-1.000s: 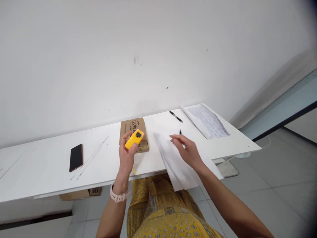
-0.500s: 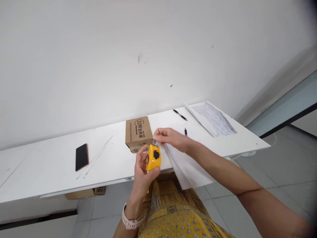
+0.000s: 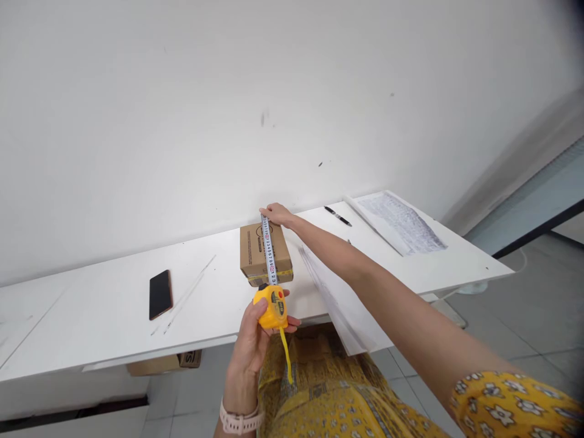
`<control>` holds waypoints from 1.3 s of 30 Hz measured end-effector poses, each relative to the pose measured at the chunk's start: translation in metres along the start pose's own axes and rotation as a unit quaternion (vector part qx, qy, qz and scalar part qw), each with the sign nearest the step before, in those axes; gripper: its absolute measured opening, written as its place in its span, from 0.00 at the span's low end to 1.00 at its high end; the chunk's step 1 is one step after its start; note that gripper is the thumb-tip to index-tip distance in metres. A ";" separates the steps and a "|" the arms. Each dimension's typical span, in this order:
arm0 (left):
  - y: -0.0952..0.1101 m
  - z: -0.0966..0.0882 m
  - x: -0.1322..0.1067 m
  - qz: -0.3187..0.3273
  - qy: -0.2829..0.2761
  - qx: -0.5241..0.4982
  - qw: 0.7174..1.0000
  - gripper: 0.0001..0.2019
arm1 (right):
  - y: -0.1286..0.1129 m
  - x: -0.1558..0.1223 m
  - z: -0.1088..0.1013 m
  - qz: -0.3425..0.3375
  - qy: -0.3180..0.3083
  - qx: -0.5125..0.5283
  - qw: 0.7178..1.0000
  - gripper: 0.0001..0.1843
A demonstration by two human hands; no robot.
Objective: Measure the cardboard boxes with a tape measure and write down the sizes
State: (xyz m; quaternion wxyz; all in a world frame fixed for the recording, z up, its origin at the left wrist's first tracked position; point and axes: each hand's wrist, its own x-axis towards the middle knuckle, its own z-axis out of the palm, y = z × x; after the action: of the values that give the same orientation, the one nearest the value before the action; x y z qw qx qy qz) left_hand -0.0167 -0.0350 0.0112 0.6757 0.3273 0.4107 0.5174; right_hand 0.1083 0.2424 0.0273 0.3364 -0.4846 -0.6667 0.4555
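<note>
Along the wall (image 3: 292, 91), the white bench (image 3: 114, 292) carries a cardboard box (image 3: 250, 254), placed with room in front for the tools of measuring. Just before the box, the left hand (image 3: 250, 340) is curled partway around a yellow tape measure (image 3: 270, 310), thumb on its side, probably to steady it. At the box's far edge, the right hand (image 3: 278, 213) is nearly closed, seemingly pinching the blade (image 3: 269, 249) by its end; secured at both ends, it spans the top straight. A yellow strap (image 3: 286, 358) dangles free.

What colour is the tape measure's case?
The tape measure's case is yellow, seen in the head view.
</note>
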 end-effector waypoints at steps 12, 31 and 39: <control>-0.022 0.022 -0.011 -0.013 0.038 -0.027 0.999 0.25 | 0.020 -0.004 0.012 -0.014 -0.041 0.147 0.988 0.13; -0.005 0.009 -0.019 -0.022 0.068 0.011 0.997 0.26 | 0.025 -0.006 0.013 -0.018 -0.037 0.133 0.990 0.12; -0.012 0.004 -0.012 -0.023 0.047 0.020 0.998 0.26 | 0.024 -0.006 0.015 -0.020 -0.044 0.103 0.993 0.15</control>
State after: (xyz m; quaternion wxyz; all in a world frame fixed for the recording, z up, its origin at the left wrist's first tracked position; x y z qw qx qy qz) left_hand -0.0091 -0.0497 0.0053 0.6605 0.3061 0.4597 0.5088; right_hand 0.1056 0.2352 -0.0008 0.3642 -0.4136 -0.6396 0.5359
